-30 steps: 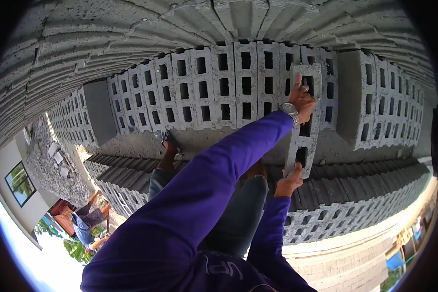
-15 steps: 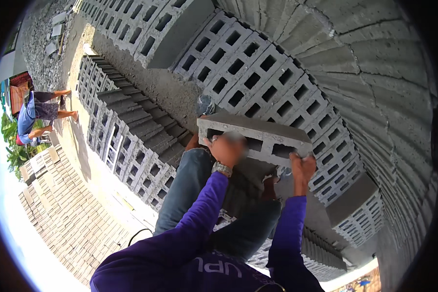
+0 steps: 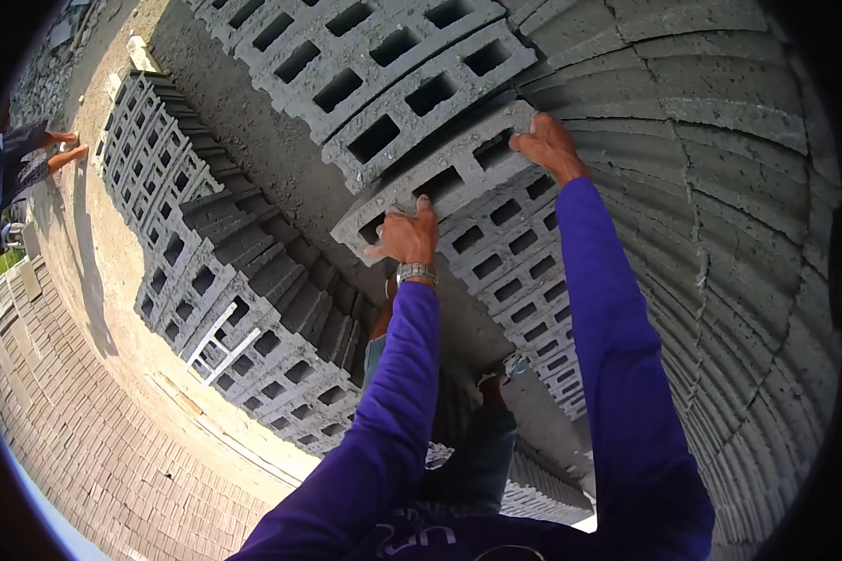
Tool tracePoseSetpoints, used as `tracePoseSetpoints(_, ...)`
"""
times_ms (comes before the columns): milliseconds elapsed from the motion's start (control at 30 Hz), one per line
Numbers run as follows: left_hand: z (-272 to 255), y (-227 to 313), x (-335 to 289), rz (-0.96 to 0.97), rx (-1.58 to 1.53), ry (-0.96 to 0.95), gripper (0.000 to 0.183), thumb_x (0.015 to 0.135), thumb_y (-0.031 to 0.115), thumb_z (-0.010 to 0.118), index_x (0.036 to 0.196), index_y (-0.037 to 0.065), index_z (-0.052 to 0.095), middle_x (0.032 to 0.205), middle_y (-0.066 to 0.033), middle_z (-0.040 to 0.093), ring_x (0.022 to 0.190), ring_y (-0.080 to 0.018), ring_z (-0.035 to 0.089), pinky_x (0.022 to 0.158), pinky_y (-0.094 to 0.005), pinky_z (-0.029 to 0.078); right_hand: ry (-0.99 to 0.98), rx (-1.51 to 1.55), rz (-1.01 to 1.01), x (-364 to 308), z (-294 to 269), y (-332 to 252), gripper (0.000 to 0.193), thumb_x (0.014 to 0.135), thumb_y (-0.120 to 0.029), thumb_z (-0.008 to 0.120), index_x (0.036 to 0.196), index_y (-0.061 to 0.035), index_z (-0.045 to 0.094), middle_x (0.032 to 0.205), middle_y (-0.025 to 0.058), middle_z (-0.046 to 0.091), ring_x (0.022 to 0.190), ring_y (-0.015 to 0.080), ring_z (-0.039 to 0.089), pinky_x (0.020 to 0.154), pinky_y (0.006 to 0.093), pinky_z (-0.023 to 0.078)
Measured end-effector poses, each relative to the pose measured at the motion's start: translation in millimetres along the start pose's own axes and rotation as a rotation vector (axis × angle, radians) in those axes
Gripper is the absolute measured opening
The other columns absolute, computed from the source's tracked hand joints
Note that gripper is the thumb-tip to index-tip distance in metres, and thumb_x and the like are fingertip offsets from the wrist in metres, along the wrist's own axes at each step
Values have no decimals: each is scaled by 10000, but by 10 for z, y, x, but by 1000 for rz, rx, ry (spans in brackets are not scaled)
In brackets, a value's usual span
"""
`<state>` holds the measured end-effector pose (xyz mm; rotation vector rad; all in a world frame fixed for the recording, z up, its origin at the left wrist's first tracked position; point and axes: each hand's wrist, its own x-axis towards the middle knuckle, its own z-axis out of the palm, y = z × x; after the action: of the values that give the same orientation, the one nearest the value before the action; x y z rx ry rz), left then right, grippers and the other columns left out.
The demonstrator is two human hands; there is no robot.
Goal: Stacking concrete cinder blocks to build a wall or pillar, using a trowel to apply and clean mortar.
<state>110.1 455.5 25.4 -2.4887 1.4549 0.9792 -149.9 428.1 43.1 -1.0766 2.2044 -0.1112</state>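
Observation:
A grey concrete hollow block (image 3: 465, 168), with three openings facing up, lies slantwise between my hands. My left hand (image 3: 408, 234), with a metal watch at its wrist, grips the block's left part, thumb by the middle opening. At the far right end my right hand (image 3: 547, 147) is closed on the block, its fingertips at the end opening. Just beyond, a stacked hollow block (image 3: 404, 110) runs alongside the held one, very close to it. Whether the two touch, I cannot tell. Lower stacked blocks (image 3: 496, 245) show under and beside the held block's near edge.
To the right rises a tall wall of stacked blocks (image 3: 739, 234). Another block stack (image 3: 243, 280) stands left, across a narrow gritty strip (image 3: 225, 89). My foot (image 3: 507, 369) is between the stacks. Another person's legs (image 3: 58, 154) show at far left, near a paved area (image 3: 112, 421).
Both hands have carried the hollow block forward and up in view, beside the far stack. My arms are now stretched out. The view has shifted, and the other person is nearer the left rim.

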Motion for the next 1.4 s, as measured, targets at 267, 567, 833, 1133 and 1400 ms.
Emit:
tracePoseSetpoints(267, -917, -495, 64, 166, -678, 35, 568, 881, 315, 679, 1240, -102, 540, 1155, -228, 637, 1056, -291, 620, 909, -374, 479, 526, -85, -226, -587, 352, -483, 508, 801, -315, 708, 1159, 30, 604, 1096, 211, 631, 1213, 377, 520, 1066, 512, 304)
tracePoseSetpoints(567, -432, -771, 699, 40, -901, -504, 599, 780, 345, 806, 1216, -2, 588, 1138, -50, 623, 978, -149, 574, 841, -284, 454, 136, -306, -140, -465, 671, -710, 556, 808, -370, 688, 1134, 74, 612, 1115, 236, 630, 1322, 413, 393, 1139, 524, 207)
tracePoseSetpoints(833, -211, -674, 507, -172, -849, -172, 416, 691, 231, 753, 545, 134, 375, 560, 73, 316, 501, -94, 266, 473, -343, 234, 248, -116, -236, -311, 801, -460, 338, 673, -240, 768, 807, 51, 662, 764, 232, 658, 849, 367, 637, 1065, 468, 373)
tracePoseSetpoints(1133, -134, -180, 426, -162, -914, -372, 367, 693, 263, 754, 564, 121, 441, 566, 76, 338, 484, -87, 281, 459, -333, 219, 278, -129, -291, 105, 315, -291, 248, 658, -203, 757, 639, 5, 622, 650, 216, 623, 703, 370, 619, 964, 476, 433)
tracePoseSetpoints(1400, 5, -187, 582, -142, -794, -414, 392, 736, 356, 774, 598, 96, 515, 584, 31, 432, 487, -110, 356, 465, -344, 318, 150, -201, -278, 138, 230, -301, 322, 763, -279, 761, 816, 26, 673, 769, 230, 676, 850, 358, 657, 1086, 473, 352)
